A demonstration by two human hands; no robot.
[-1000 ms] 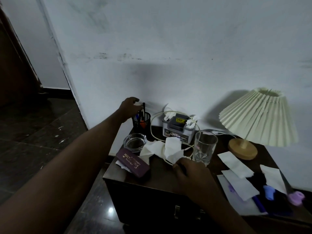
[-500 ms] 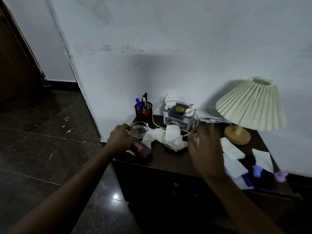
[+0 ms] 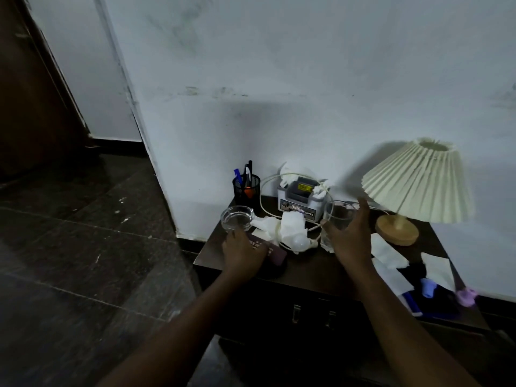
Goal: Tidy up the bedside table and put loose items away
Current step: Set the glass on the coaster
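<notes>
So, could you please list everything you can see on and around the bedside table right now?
bedside table: 1, dark brown, against the white wall
pen holder: 1, black mesh, back left corner, pens inside
ashtray: 1, clear glass, left edge
drinking glass: 1, clear, centre
grey box: 1, grey, at the back, tissue tucked in
cable: 1, white, looped around the box
crumpled tissues: a pile, white, centre left
bulb: 1, white, beside the tissues
maroon case: 1, front left, partly under the hand
lamp: 1, cream pleated shade, wooden base, right
flat tissues: several, white, right side
small caps: 2, blue and lilac, right edge
hands: left hand at the ashtray; right hand around the glass
</notes>
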